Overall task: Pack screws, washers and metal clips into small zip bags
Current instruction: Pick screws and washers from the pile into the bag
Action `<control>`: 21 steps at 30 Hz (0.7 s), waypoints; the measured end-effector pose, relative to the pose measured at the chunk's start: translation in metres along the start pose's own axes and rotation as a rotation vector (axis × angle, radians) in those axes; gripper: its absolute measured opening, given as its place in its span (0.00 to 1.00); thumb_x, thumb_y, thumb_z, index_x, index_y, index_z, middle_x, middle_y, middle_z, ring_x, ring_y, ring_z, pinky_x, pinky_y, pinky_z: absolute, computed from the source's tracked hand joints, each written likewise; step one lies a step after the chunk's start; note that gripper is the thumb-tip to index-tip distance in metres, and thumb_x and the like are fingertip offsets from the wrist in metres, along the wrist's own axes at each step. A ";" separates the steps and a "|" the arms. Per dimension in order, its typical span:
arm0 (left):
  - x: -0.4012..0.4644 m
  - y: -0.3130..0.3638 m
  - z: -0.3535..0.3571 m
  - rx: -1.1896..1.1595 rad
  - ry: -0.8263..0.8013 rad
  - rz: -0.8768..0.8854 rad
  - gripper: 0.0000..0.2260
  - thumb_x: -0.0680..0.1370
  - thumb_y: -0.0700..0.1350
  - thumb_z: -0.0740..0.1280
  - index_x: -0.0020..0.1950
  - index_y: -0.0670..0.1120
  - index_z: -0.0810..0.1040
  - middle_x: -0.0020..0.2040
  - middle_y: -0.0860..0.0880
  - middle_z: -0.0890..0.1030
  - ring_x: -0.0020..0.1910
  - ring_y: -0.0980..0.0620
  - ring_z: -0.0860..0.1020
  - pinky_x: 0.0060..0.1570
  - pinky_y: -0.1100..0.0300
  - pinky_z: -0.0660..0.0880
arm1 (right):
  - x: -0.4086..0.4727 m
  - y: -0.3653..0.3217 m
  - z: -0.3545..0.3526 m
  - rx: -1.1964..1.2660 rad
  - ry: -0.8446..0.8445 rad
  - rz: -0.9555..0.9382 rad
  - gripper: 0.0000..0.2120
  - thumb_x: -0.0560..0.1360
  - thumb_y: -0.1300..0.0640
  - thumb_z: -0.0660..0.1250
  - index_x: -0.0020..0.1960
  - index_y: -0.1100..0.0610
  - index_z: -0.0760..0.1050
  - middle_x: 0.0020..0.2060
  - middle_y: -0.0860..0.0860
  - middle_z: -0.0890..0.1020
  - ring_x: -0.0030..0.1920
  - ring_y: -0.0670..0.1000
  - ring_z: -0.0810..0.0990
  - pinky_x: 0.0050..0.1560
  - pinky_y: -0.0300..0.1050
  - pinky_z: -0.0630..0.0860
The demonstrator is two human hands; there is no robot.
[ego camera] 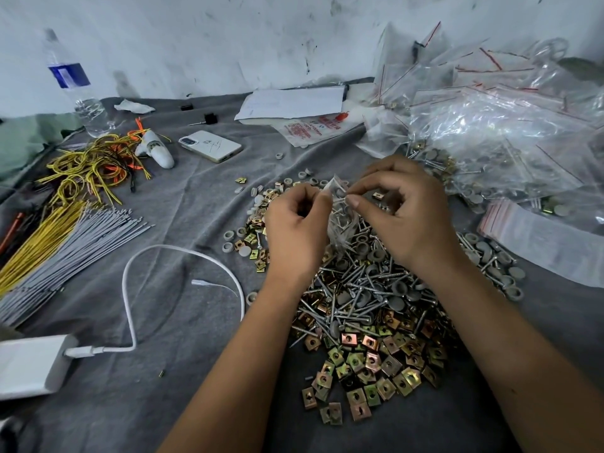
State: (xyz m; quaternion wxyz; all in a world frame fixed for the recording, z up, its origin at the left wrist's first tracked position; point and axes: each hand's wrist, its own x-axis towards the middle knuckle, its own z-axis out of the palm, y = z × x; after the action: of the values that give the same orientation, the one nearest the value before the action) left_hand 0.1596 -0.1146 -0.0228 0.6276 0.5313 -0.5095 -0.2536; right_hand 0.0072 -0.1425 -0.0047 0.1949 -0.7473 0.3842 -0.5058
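You are holding one small zip bag [340, 220] between both hands above the heap. Your left hand [294, 223] is pinching its top edge with curled fingers [322, 199], and your right hand [405, 210] is pinching the same edge opposite. A few screws are showing through the bag's film. Under your wrists, screws [346, 289], grey washers [376, 256] and metal clips [372, 364] are lying heaped, too many to count, on the grey cloth covering the bench [196, 207]. Filled bags [490, 142] are piling up at far right. To the left, one phone [210, 146], one water bottle [76, 89], one white cable [183, 256] and cable ties [65, 243] are lying well apart from the heap.
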 end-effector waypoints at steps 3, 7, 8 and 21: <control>0.000 -0.001 -0.001 -0.006 0.022 0.000 0.15 0.82 0.41 0.68 0.39 0.32 0.74 0.28 0.45 0.71 0.27 0.50 0.68 0.28 0.55 0.65 | 0.001 0.003 -0.007 0.017 0.050 0.069 0.03 0.75 0.57 0.76 0.47 0.51 0.84 0.45 0.43 0.82 0.45 0.45 0.81 0.42 0.43 0.77; 0.002 -0.002 -0.001 -0.055 0.102 -0.035 0.15 0.81 0.39 0.68 0.39 0.31 0.73 0.27 0.46 0.69 0.26 0.51 0.65 0.28 0.59 0.62 | 0.002 0.013 -0.011 -0.212 -0.076 0.139 0.05 0.75 0.53 0.75 0.50 0.50 0.84 0.48 0.46 0.83 0.52 0.51 0.80 0.56 0.56 0.79; 0.003 -0.002 -0.002 -0.077 0.123 -0.047 0.15 0.81 0.39 0.68 0.38 0.30 0.72 0.28 0.44 0.68 0.27 0.50 0.64 0.29 0.59 0.62 | 0.001 0.014 -0.010 -0.347 -0.187 0.141 0.07 0.75 0.50 0.74 0.53 0.49 0.84 0.52 0.47 0.82 0.58 0.53 0.76 0.63 0.57 0.74; 0.006 -0.003 -0.005 -0.168 0.182 -0.056 0.17 0.77 0.43 0.67 0.31 0.43 0.66 0.29 0.45 0.64 0.31 0.46 0.62 0.32 0.49 0.61 | 0.003 0.006 -0.010 -0.531 -0.626 0.176 0.10 0.73 0.39 0.73 0.46 0.43 0.77 0.55 0.45 0.70 0.64 0.51 0.64 0.68 0.59 0.64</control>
State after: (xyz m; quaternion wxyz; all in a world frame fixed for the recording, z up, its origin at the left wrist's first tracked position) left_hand 0.1670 -0.1184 -0.0227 0.7061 0.5117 -0.4124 -0.2636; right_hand -0.0038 -0.1478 -0.0025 0.1453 -0.8535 0.4860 -0.1192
